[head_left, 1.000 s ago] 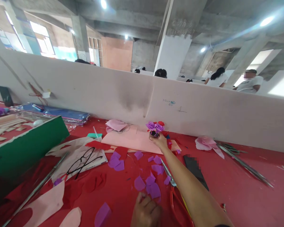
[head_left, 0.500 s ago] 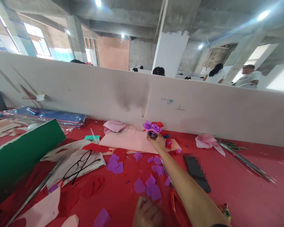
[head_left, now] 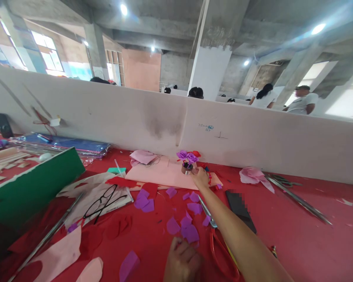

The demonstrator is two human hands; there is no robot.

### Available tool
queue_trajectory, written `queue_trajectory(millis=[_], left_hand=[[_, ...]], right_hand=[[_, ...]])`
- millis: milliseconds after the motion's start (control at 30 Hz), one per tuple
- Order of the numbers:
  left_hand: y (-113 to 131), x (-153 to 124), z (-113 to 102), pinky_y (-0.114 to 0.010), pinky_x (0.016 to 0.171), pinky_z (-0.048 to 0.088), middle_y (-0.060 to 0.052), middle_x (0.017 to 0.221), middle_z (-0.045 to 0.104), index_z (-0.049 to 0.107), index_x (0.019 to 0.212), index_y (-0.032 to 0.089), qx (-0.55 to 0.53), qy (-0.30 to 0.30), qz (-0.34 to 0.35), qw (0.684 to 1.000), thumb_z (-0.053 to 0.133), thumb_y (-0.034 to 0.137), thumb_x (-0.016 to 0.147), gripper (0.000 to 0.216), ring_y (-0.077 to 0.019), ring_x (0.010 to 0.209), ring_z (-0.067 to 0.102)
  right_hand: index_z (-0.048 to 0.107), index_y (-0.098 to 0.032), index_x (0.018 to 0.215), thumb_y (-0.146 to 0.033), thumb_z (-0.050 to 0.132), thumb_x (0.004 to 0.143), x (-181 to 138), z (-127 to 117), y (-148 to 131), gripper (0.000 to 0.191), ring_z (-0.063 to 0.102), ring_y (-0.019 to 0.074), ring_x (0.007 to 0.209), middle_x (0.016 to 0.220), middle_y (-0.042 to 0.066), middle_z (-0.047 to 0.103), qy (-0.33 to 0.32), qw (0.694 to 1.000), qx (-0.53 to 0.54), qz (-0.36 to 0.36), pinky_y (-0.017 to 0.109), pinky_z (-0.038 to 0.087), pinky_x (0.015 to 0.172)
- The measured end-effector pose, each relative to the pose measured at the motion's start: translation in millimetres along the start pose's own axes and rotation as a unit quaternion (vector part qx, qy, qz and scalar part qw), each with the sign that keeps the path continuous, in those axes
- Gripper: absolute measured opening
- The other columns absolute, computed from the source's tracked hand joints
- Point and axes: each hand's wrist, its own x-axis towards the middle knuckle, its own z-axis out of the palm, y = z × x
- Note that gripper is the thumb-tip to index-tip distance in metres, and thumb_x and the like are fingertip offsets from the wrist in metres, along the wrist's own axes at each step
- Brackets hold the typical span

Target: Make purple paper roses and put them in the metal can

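**Right hand comes off the flower holder; left fist rests near the cut petals**

Change noted: half a second ago the right hand (head_left: 200,178) covered the small round holder (head_left: 187,168); now the holder stands clear, upright on the pink sheet (head_left: 161,174), with the hand just beside it on its right. Its fingers are loosely curled and pinch nothing that can be seen. Judgement: the holder looks set down and released.

The holder is a short, dark, shiny-rimmed cylinder carrying purple paper roses (head_left: 187,156), crinkled and layered, with a red bloom behind.

The left hand (head_left: 182,263) lies low in view, knuckles up, fingers pressed together into a fist; contents cannot be told.

Flat, soft-edged purple petals (head_left: 190,232) lie scattered on the red table cover (head_left: 297,239). Red-handled scissors (head_left: 216,235) lie beside the right forearm.
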Motion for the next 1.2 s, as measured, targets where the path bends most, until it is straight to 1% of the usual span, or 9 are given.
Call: queue_trajectory(millis=[100,200,300,433,600,733,867,1067,1200], left_hand=[[4.4,-0.1,-4.1,-0.028,0.062,0.034,0.002,0.047,0.052,0.052,0.060,0.017,-0.008,-0.011,-0.037,0.999,0.041,0.008,0.085,0.029,-0.0106,0.049,0.046],[7.8,-0.1,-11.8,-0.029,0.062,0.035,0.000,0.056,0.060,0.059,0.069,0.018,-0.019,-0.063,-0.093,0.993,0.042,0.003,0.079,0.026,-0.0131,0.055,0.052],[7.1,0.9,-20.4,-0.030,0.066,0.039,-0.003,0.069,0.067,0.064,0.078,0.019,-0.043,-0.120,-0.166,0.978,0.039,-0.002,0.073,0.033,-0.0164,0.066,0.058],[0.2,4.6,-27.2,-0.032,0.071,0.044,-0.006,0.080,0.069,0.066,0.084,0.019,-0.093,-0.137,-0.298,0.940,0.038,0.001,0.076,0.034,-0.0192,0.078,0.062],[-7.4,8.5,-30.0,-0.026,0.069,0.045,-0.004,0.078,0.068,0.065,0.079,0.018,-0.172,-0.091,-0.386,0.902,0.049,0.012,0.078,0.017,-0.0157,0.073,0.061],[-6.2,11.2,-34.8,-0.023,0.059,0.038,0.000,0.062,0.060,0.060,0.066,0.017,-0.136,-0.098,-0.413,0.895,0.049,0.019,0.082,0.019,-0.0124,0.061,0.053],[-2.7,14.0,-39.5,-0.023,0.057,0.036,0.002,0.059,0.054,0.055,0.065,0.017,-0.077,-0.070,-0.432,0.896,0.043,0.017,0.085,0.023,-0.0113,0.057,0.049],[-1.3,12.8,-41.1,-0.025,0.074,0.045,-0.003,0.087,0.063,0.060,0.081,0.017,-0.054,-0.037,-0.339,0.939,0.039,-0.006,0.069,0.034,-0.0126,0.080,0.057],[-7.4,17.6,-42.1,-0.023,0.070,0.046,-0.002,0.076,0.067,0.064,0.078,0.017,-0.085,-0.094,-0.379,0.917,0.047,-0.001,0.071,0.026,-0.0122,0.071,0.060]], right_hand=[[0.064,-0.018,0.085,-0.032,0.049,0.082,-14.6,-21.0,1.5,0.020,0.064,0.0212,0.086,0.087,0.007,0.071,-0.034,0.998,0.040,-0.041,0.030,0.044,0.076],[0.059,-0.019,0.068,-0.042,0.044,0.085,-44.8,-46.4,4.1,0.032,0.061,0.0179,0.063,0.060,0.002,0.064,-0.064,0.991,0.081,-0.081,0.027,0.042,0.061],[0.054,-0.020,0.062,-0.049,0.041,0.086,-93.7,-69.3,7.9,0.040,0.057,0.0164,0.053,0.051,-0.001,0.058,-0.099,0.981,0.115,-0.118,0.026,0.039,0.055],[0.058,-0.021,0.071,-0.041,0.042,0.089,-167.3,-87.4,17.7,0.031,0.061,0.0165,0.062,0.063,0.000,0.065,-0.183,0.950,0.181,-0.176,0.026,0.044,0.063],[0.061,-0.021,0.086,-0.037,0.048,0.088,-220.3,-83.1,37.1,0.021,0.063,0.0175,0.075,0.080,0.003,0.068,-0.157,0.935,0.234,-0.218,0.025,0.046,0.069],[0.051,-0.020,0.063,-0.041,0.045,0.090,-228.6,-73.7,52.2,0.034,0.051,0.0142,0.054,0.056,-0.001,0.055,-0.110,0.944,0.157,-0.267,0.024,0.037,0.054],[0.047,-0.021,0.059,-0.041,0.044,0.087,-220.1,-67.5,65.1,0.034,0.046,0.0140,0.048,0.051,-0.002,0.049,-0.067,0.950,0.140,-0.270,0.025,0.034,0.052],[0.062,-0.020,0.092,-0.032,0.040,0.082,-199.0,-56.2,83.5,0.027,0.066,0.0236,0.080,0.086,0.008,0.071,-0.042,0.961,0.197,-0.191,0.035,0.048,0.074],[0.064,-0.021,0.084,-0.024,0.039,0.074,-196.2,-54.3,85.6,0.026,0.067,0.0236,0.084,0.087,0.007,0.072,-0.047,0.964,0.193,-0.177,0.037,0.049,0.079]])
